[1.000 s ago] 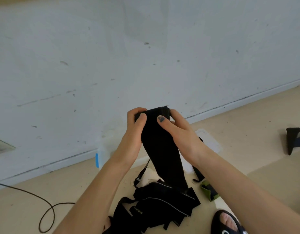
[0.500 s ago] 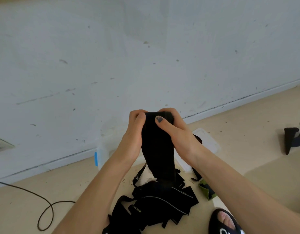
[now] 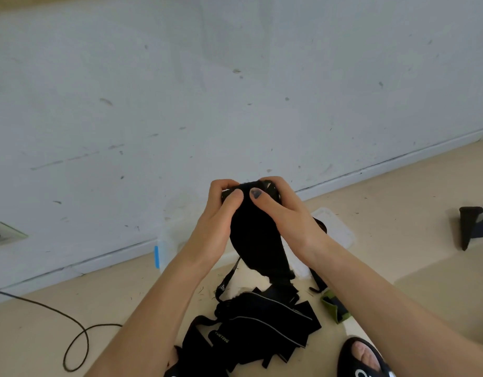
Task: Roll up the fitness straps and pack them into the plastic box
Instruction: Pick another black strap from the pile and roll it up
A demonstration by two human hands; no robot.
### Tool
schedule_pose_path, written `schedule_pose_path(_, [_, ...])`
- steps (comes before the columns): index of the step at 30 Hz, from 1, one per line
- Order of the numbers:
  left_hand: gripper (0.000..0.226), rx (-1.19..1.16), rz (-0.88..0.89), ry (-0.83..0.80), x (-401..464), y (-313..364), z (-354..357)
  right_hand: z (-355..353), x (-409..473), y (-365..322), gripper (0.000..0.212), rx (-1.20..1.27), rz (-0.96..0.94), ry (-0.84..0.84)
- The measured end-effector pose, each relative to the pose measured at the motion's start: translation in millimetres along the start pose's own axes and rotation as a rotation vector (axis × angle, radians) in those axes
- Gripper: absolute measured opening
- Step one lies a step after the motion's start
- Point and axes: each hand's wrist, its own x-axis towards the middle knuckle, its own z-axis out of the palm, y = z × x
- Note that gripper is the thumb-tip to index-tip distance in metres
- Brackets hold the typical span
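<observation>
White lettering is showing on the black strap pile (image 3: 259, 330) on the floor (image 3: 398, 213); it's reading approx "TUETING", blurred, so not certain. Another small white mark is sitting on a thin strap loop (image 3: 226, 278) just above the pile, illegible.

Both hands are gripping one black strap (image 3: 258, 240) at chest height, in front of the wall (image 3: 235, 91). The left hand (image 3: 218, 221) is curling round the strap's top left, thumb pressing on the front. The right hand (image 3: 284, 213) is clamping the top right, its thumb w/ dark nail polish lying across the fabric. The rolled part is sitting between the fingers, mostly covered, so how far it's wound can't be told. The strap's tail is hanging down to the pile.

The plastic box (image 3: 167, 248) is standing behind the left forearm, near the wall base; it's clear, hard to make out, w/ a blue latch on its left side. A white lid (image 3: 335, 227) is lying behind the right wrist, partly hidden. A green-and-black piece (image 3: 334, 306) is lying just right of the pile, under the right forearm. A dark cable (image 3: 71, 330) is looping at left. A black sandal w/ toes (image 3: 363, 357) is cut off at the bottom edge. A dark object (image 3: 471, 224) is lying far right, cut off by the frame.
</observation>
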Motion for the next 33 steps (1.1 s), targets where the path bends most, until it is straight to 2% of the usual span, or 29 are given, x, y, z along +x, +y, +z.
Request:
schedule_pose_path(2, [0.013,0.000,0.016,0.005,1.8,1.6,-5.6,-5.9,6.0,-6.9,0.025,0.044,0.036,0.019])
schedule_pose_path(4, [0.014,-0.031,0.028,0.031,3.8,5.6,-9.0,-11.8,13.8,-16.6,0.031,0.137,0.071,0.143])
schedule_pose_path(6, [0.016,-0.107,0.014,0.021,2.7,5.6,-5.4,-6.5,12.9,-18.3,0.028,0.206,0.053,0.208])
schedule_pose_path(8, [0.020,-0.136,-0.019,-0.054,-2.1,0.7,2.4,8.4,3.4,-4.9,0.025,0.170,0.072,0.117])
schedule_pose_path(10, [0.026,-0.096,-0.029,-0.113,-3.7,-0.7,3.9,17.2,-1.5,4.4,0.031,0.167,0.158,0.031])
schedule_pose_path(13, [0.031,-0.113,-0.001,-0.078,-1.9,-0.8,-4.9,10.3,-0.3,1.5,0.035,0.048,0.143,-0.034])
schedule_pose_path(17, [0.032,-0.079,0.030,-0.058,0.3,-2.5,-6.3,8.1,-1.3,-4.3,0.029,-0.062,0.061,0.016])
schedule_pose_path(23, [0.022,0.009,0.033,-0.083,-2.3,-3.9,-3.3,2.3,-1.7,-7.0,0.012,-0.020,-0.060,0.033])
schedule_pose_path(25, [0.016,0.013,0.039,-0.070,-2.1,-2.5,-5.7,-0.5,-0.1,-8.2,0.016,0.006,-0.054,0.000])
schedule_pose_path(29, [0.031,0.010,0.085,-0.082,-5.3,3.4,-6.2,-1.0,1.8,-6.4,0.031,0.041,0.100,-0.060])
schedule_pose_path(31, [0.035,-0.002,0.101,-0.081,-5.9,6.4,-6.0,0.4,1.4,-3.5,0.045,0.009,0.112,-0.041])
schedule_pose_path(33, [0.036,-0.019,0.100,-0.107,-4.6,5.8,-7.4,1.4,-0.6,-3.6,0.045,0.021,0.081,-0.020])
